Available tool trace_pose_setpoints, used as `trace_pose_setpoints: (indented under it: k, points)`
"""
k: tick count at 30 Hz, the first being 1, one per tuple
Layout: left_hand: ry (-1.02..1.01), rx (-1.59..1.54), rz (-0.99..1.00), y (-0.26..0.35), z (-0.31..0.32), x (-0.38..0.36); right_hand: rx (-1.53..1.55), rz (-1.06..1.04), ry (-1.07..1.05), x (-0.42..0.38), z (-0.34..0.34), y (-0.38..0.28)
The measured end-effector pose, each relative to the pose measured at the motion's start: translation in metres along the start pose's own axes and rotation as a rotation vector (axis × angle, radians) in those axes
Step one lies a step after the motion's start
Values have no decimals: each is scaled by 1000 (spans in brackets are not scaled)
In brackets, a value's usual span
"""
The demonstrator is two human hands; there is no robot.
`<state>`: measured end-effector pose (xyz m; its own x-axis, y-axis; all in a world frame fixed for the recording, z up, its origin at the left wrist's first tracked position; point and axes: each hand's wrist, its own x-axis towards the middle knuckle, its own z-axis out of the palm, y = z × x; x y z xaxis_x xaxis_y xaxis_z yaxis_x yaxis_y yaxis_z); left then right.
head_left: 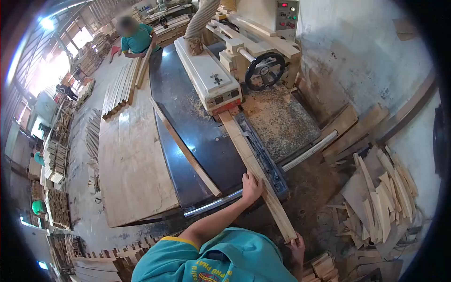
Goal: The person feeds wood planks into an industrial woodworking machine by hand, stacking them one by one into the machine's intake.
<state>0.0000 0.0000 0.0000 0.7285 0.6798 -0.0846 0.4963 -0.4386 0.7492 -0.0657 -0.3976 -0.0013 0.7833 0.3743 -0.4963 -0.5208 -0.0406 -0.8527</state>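
Note:
A long wooden board runs from under the front of a white saw machine back toward my body. My left hand is closed on the board's left edge, about midway along it. At the board's near end, my right hand grips the end, with its fingers partly hidden. A narrow wood strip lies loose on the dark metal table, left of the board.
A co-worker stands at the table's far end, holding a strip. Lined-up strips lie on the plywood side table. A handwheel and control panel are behind. Offcuts are piled at right.

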Motion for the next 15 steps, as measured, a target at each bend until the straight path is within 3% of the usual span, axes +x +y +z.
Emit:
trace_pose_setpoints:
  k: [2,9,12,15]
  points:
    - [94,38,47,-3,-9,10,-33,-28,-1,4,17,-4]
    - [105,92,17,-7,-30,83,37,-39,6,74,52,12]
    - [146,129,77,-21,-37,112,92,78,-7,95,61,26]
    - [183,143,79,-25,-47,138,161,16,52,107,98,21]
